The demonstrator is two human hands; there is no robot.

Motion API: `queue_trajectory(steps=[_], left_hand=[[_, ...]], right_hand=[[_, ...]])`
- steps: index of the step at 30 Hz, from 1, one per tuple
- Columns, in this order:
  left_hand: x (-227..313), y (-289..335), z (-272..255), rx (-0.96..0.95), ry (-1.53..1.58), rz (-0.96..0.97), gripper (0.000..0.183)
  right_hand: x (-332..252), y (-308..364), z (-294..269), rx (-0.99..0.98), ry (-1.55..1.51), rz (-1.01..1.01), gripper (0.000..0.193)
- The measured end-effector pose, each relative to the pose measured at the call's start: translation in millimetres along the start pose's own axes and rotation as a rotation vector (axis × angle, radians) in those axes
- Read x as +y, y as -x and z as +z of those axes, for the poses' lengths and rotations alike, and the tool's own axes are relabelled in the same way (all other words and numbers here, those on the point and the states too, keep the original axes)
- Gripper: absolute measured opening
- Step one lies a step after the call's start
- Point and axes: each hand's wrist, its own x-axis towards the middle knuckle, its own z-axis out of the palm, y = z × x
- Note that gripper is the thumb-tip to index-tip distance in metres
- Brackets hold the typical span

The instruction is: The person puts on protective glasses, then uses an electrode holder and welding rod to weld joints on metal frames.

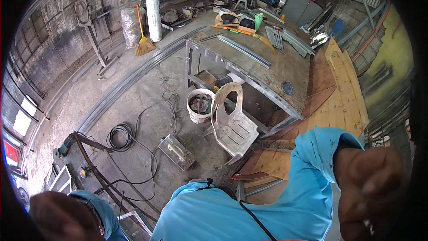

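Observation:
Both my hands are raised close to the camera, one at each lower side. My left hand (62, 218) is dark and blurred, so its fingers cannot be made out; a band circles its wrist. My right hand (372, 187) has curled fingers, and whatever they may hold is hidden. Light blue sleeves (307, 174) cover my arms, and a black cord (256, 221) crosses my blue shirt. Neither hand touches the things on the floor. Beyond them stand a dirty white plastic chair (234, 127) and a metal box with a handle (177, 152).
A metal-framed worktable (267, 78) carries steel channels (244, 51). Beside the chair is a white bucket (199, 115) of scraps. Coiled cable (120, 136) and long steel bars (129, 78) lie on the floor. Plywood (343, 98) lies right; a broom (145, 47) leans far left.

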Motion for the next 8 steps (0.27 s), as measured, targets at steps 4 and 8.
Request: queue_trajectory(steps=[4, 8], left_hand=[[-57, -23, 3, -0.119, -0.291, 0.064, 0.027], [-116, -26, 12, -0.174, -0.089, 0.063, 0.045]], right_hand=[[4, 0, 23, -0.303, -0.123, 0.279, 0.017], [40, 73, 60, 0.244, -0.003, 0.576, 0.036]])
